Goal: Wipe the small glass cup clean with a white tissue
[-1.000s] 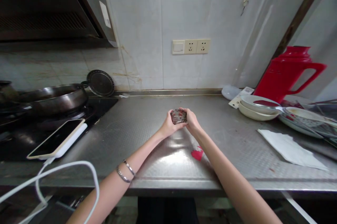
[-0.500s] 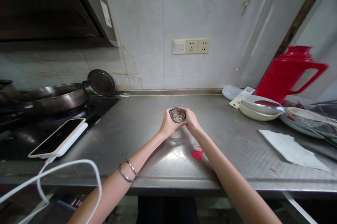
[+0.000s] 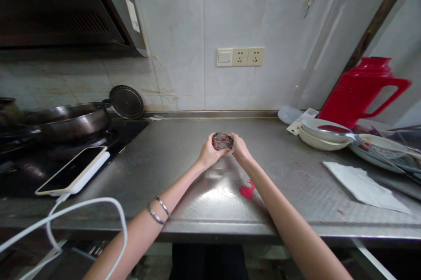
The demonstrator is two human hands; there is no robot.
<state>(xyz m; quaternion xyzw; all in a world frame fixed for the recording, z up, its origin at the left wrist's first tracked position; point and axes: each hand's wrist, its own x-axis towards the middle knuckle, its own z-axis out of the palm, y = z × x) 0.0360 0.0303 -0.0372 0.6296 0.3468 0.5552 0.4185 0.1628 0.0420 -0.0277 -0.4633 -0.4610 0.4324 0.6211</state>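
A small round shiny glass [image 3: 222,141] is held over the middle of the metal counter, its top facing me. My left hand [image 3: 209,152] is closed around its left side, with the thumb along the near edge. From the right, my right hand [image 3: 240,148] grips the other side, its fingertips at the rim. Something pale shows under the right fingers, too small to make out. Reddish and dark reflections cover the glass, and I cannot tell whether anything is inside. A red patch [image 3: 246,190] lies on the counter beside my right forearm.
To the left, a phone [image 3: 72,170] with a white cable [image 3: 112,203] lies on the black cooktop, near a steel pan [image 3: 74,124]. On the right are stacked bowls [image 3: 324,139], a red thermos jug [image 3: 358,91] and a white paper sheet [image 3: 365,188].
The glass has turned slightly between my hands and its top looks different. My right hand has shifted a little to the right. Both hands keep hold of it.
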